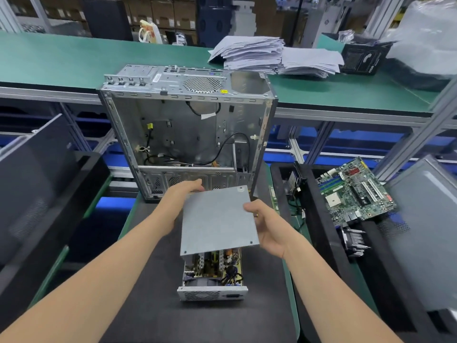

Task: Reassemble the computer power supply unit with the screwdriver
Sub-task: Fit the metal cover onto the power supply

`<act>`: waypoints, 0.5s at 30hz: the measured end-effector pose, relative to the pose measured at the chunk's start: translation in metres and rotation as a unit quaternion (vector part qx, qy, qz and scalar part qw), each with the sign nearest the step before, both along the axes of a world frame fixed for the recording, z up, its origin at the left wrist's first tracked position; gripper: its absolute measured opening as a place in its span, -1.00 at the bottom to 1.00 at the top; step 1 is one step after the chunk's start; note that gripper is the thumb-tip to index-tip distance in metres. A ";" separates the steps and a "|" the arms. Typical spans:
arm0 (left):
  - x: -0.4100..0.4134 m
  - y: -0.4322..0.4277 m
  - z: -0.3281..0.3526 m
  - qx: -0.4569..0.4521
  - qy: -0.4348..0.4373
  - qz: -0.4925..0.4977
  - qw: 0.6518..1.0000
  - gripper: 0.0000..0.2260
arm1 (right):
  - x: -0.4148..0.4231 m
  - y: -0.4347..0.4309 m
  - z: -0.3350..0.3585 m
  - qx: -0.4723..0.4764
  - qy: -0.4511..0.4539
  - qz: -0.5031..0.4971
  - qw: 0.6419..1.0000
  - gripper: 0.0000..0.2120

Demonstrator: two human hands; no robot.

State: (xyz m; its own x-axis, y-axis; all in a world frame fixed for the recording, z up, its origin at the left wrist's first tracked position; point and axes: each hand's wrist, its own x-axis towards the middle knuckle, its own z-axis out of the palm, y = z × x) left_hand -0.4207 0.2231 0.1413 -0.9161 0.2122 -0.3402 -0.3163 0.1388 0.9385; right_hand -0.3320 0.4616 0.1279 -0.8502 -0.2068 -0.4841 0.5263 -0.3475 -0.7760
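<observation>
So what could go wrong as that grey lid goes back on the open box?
1. The cover, held tilted by the left hand and right hand, might land crooked on the power supply unit and miss its screw holes.
2. The dark wires standing up inside could get pinched under it.
3. Its thin metal edges might cut the hands gripping them.

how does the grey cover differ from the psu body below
The cover is a flat sheet held tilted by the left hand and right hand; the PSU body rests open on the mat, circuitry showing. The cover is plain; the PSU body has a vent grille. Both are grey metal.
</observation>
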 end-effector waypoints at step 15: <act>0.061 -0.040 -0.025 0.068 -0.117 0.007 0.991 -0.19 | 0.020 0.004 -0.035 -0.094 0.009 0.012 0.995 -0.50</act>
State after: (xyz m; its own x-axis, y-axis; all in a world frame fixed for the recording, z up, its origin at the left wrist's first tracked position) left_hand -0.3601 0.1830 0.1167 -0.8185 0.2594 -0.5126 -0.5286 0.0096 0.8488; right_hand -0.3124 0.4660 0.0925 -0.8525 -0.3124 -0.4191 0.5223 -0.4746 -0.7085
